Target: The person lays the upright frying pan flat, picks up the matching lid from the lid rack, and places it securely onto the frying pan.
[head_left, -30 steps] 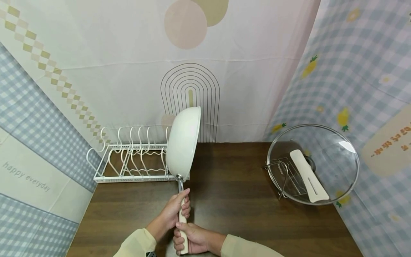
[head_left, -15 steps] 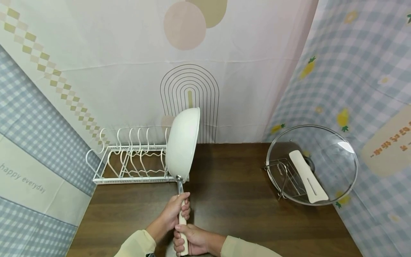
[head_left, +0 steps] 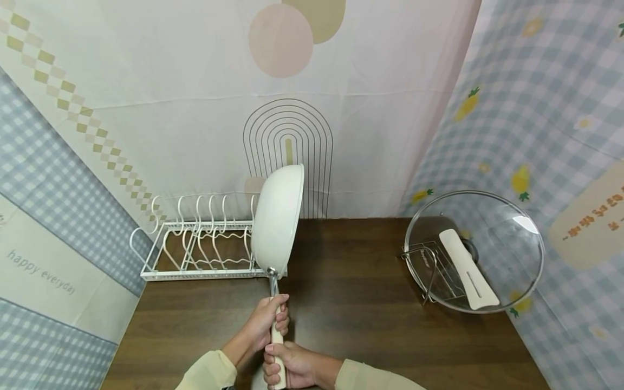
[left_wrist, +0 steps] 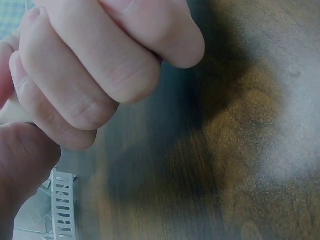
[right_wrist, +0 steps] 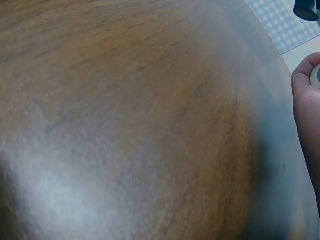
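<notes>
A white wok (head_left: 277, 219) stands on its side at the right end of a white wire pan rack (head_left: 205, 275), its open face turned to the right. Part of the rack's right end is hidden behind it. My left hand (head_left: 263, 320) grips the upper part of the cream handle, just below the metal neck. Lower down, my right hand (head_left: 296, 364) holds the same handle near its end. In the left wrist view the fingers (left_wrist: 75, 75) curl round the handle, which they mostly cover. The right wrist view catches my right hand (right_wrist: 306, 95) at its edge, with the handle's end showing.
On the right, a glass lid (head_left: 512, 238) with a cream handle leans in a small metal wire stand (head_left: 429, 271). Wooden tabletop (head_left: 351, 303) lies between rack and stand. Patterned cloth (head_left: 380, 135) hangs behind and at both sides.
</notes>
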The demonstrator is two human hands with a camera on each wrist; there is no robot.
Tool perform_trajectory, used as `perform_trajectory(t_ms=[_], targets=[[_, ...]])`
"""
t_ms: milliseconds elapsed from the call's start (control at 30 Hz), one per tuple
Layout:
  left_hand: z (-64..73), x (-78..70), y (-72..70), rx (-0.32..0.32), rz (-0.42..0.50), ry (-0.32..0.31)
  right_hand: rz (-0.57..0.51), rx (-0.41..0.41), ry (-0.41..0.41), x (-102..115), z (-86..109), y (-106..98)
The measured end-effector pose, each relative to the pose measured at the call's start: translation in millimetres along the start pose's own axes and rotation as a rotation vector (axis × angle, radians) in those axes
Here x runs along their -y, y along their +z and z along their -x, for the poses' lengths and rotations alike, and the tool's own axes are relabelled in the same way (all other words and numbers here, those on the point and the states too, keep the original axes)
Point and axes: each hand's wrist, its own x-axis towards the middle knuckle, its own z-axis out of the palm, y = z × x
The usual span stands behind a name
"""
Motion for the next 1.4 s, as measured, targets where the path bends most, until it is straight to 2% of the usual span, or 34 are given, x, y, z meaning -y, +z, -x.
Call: perform_trajectory(t_ms=[1400], targets=[[-1.7,1.5,-0.2,0.011,-0.01,0.013,0.018,0.027,0.023,4.3,3.4,-1.0]])
